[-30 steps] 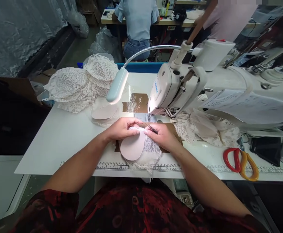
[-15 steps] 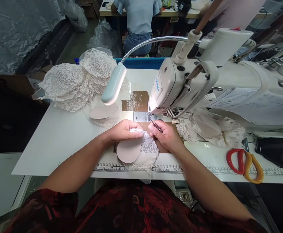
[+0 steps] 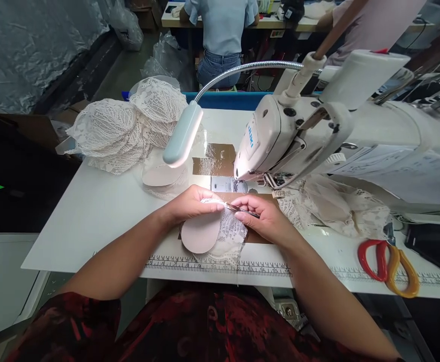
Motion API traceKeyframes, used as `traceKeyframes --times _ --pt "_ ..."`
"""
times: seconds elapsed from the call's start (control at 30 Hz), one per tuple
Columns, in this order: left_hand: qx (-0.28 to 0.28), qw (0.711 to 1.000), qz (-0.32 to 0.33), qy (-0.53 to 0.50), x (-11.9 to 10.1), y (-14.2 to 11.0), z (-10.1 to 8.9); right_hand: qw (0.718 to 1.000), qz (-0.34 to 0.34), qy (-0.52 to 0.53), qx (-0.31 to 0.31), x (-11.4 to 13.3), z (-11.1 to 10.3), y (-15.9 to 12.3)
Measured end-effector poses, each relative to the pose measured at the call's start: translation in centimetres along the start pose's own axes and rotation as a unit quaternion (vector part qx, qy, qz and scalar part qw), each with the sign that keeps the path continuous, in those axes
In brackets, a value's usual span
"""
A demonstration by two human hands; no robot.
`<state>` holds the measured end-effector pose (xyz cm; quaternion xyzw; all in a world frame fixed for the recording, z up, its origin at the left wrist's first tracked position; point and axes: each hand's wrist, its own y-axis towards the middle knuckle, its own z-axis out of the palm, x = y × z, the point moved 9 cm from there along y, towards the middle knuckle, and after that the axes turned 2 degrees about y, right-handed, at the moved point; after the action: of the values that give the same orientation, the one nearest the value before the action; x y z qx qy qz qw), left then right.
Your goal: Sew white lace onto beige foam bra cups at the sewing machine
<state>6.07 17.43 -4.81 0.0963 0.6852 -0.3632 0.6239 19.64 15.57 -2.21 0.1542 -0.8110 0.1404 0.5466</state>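
Pinched in my left hand (image 3: pixel 200 202) is the upper edge of a lace bra cup (image 3: pixel 233 226). Its smooth beige pad (image 3: pixel 200 234) hangs below my fingers, beside the lace. My right hand (image 3: pixel 259 216) is closed around small, dark, pointed thread snips (image 3: pixel 238 208). Their tip meets the lace edge right at my left fingertips; whether the blades are apart is too small to tell. Just beyond my hands stands the needle area of a white sewing machine (image 3: pixel 261 138). Part of the cup's top is hidden by my left fingers.
Stacked lace cups (image 3: pixel 106 128) lie at the left back, with a loose beige pad (image 3: pixel 163 173) nearer. A lamp (image 3: pixel 184 133) overhangs the table. More lace (image 3: pixel 340 203) lies under the machine arm. Red-and-yellow-handled scissors (image 3: pixel 387 266) rest at right. Someone (image 3: pixel 222 35) sits at another table.
My right hand has turned and lowered slightly, bringing the snips' tip from an upward angle to the lace edge at my left fingers. The left hand keeps its hold; the view has shifted a little.
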Motion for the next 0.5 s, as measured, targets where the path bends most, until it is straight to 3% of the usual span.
traceKeyframes --times 0.37,0.5 --pt "0.019 0.999 0.004 0.041 0.17 0.20 0.61 0.999 0.006 0.022 -0.047 -0.58 1.07 0.22" --pt "0.039 0.999 -0.009 0.032 0.42 0.09 0.61 0.999 0.013 0.036 -0.033 -0.90 0.71 0.19"
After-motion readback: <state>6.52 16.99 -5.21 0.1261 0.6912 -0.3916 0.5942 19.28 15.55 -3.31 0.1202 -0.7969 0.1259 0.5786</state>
